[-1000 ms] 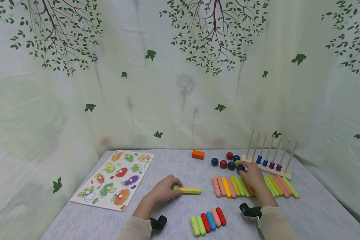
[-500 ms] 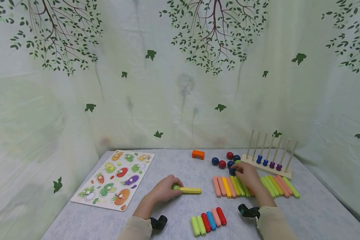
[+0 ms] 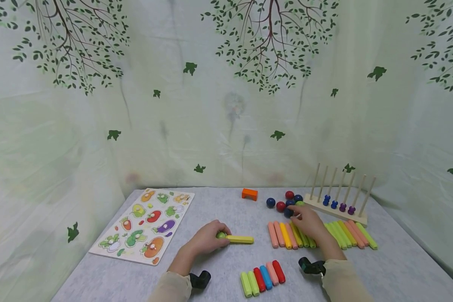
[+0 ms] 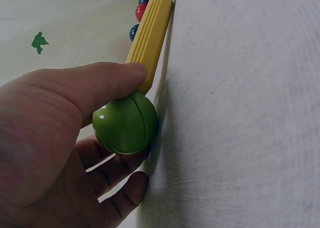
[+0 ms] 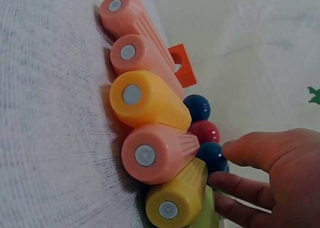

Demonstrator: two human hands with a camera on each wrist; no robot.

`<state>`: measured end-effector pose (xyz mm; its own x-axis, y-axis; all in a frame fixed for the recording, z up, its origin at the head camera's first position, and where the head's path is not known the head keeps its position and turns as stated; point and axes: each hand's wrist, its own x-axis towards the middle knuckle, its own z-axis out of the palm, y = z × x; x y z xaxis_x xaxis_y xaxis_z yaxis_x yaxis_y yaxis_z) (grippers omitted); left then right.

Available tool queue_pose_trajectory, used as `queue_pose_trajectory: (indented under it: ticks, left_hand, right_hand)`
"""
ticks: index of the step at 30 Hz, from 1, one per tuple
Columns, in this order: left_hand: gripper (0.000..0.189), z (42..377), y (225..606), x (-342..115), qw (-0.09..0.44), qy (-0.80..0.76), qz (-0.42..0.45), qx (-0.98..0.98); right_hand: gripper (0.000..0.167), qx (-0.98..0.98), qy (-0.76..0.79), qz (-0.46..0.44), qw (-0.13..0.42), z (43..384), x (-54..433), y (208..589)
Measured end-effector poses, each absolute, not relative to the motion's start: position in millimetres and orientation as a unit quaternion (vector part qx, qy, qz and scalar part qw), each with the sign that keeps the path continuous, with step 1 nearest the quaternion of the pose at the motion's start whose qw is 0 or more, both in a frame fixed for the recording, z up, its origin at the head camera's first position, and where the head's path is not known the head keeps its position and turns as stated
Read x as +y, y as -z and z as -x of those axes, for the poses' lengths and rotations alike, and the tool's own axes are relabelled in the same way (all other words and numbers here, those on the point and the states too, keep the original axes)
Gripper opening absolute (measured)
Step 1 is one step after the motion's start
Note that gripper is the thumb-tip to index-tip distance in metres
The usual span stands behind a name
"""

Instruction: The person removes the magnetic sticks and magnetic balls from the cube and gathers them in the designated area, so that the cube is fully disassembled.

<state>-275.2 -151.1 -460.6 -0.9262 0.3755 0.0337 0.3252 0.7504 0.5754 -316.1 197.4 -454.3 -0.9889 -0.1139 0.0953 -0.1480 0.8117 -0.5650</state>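
My left hand [image 3: 210,237] pinches a yellow magnetic rod [image 3: 240,239] near its end, where a green ball [image 4: 125,123] sits against it. In the left wrist view the thumb lies over the rod's end, just above that ball. The rod lies low along the table. My right hand [image 3: 308,221] has thumb and fingertips at either side of a dark blue ball [image 3: 288,212], at the front of a cluster. Around it are a red ball [image 3: 281,206], another dark blue ball [image 3: 270,203] and a light green ball [image 3: 300,203] partly behind my fingers.
A row of coloured magnetic rods [image 3: 275,235] runs under my right hand. Several more rods [image 3: 264,277] lie at the front. A wooden peg rack [image 3: 356,217] stands back right, near an orange block [image 3: 249,194] at the back. A vegetable puzzle board [image 3: 143,226] lies left.
My right hand has moved left with the dark blue ball, bringing it to the front of the ball cluster. My left hand and the yellow rod have stayed in place.
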Motion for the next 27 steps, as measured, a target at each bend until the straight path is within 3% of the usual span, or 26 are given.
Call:
queue_pose_trajectory:
  ticks: [10,22,27]
  left_hand:
    - [0.013,277.2,462.3,-151.3,0.048,-0.305,-0.188,0.932]
    - [0.012,277.6,462.0,-151.6,0.046,-0.326,-0.188,0.925]
    - [0.012,279.0,462.0,-151.2,0.043,-0.34,-0.185,0.921]
  right_hand:
    - [0.048,-0.945,-0.319,-0.07,-0.004,317.0,192.8,457.2]
    - [0.036,-0.939,-0.322,-0.117,0.03,307.8,175.7,437.7]
    - [0.029,-0.935,-0.314,-0.164,0.012,297.1,153.0,423.4]
